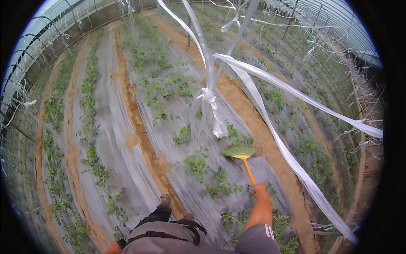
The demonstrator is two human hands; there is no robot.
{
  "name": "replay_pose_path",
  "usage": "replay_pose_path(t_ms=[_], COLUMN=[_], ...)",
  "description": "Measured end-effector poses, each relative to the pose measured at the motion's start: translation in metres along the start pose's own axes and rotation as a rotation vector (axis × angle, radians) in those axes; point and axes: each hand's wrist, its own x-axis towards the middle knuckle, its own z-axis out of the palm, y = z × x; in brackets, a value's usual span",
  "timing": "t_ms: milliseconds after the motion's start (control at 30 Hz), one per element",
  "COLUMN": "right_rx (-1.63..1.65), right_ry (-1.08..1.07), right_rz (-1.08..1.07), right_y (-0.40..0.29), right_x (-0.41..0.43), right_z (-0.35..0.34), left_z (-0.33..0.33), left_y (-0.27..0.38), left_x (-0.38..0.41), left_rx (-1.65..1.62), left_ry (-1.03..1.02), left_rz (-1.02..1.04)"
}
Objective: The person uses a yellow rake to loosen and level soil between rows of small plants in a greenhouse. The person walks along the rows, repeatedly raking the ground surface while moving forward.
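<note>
My right hand (259, 190) is closed around the orange handle of a small hand broom (249, 171). The broom's green, fan-shaped bristle head (238, 150) lies over grey plastic mulch film, beside leafy green plants (234, 136). More plants (220, 185) grow just left of that hand. At the bottom edge, my left hand (114, 248) shows only in part, low beside my body near a dark object; its fingers are hidden.
White plastic strips (272, 76) hang knotted together (209, 96) in front of me. Bare soil furrows (141, 136) run between film-covered beds. My feet are in one furrow. A metal post (189, 25) stands ahead, and a low wall (95, 19) borders the greenhouse.
</note>
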Motion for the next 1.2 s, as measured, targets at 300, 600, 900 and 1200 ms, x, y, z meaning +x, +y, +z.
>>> replay_pose_path(t_ms=[300,600,900,1200], right_rx=[0.414,-0.109,-0.297,-0.268], right_ry=[0.271,0.482,0.448,0.426], right_rz=[0.026,-0.38,-0.533,-0.267], right_y=[0.051,0.011,-0.169,-0.166], right_x=[-0.119,-0.22,-0.145,-0.013], right_z=[0.033,0.033,0.041,0.025], left_z=[-0.031,-0.038,-0.044,-0.013], left_y=[0.098,0.102,0.075,-0.014], left_x=[0.051,0.074,0.023,-0.008], left_rx=[-0.007,0.046,-0.054,-0.297], left_ry=[0.17,0.023,0.071,-0.042], left_rz=[-0.147,-0.092,-0.319,-0.055])
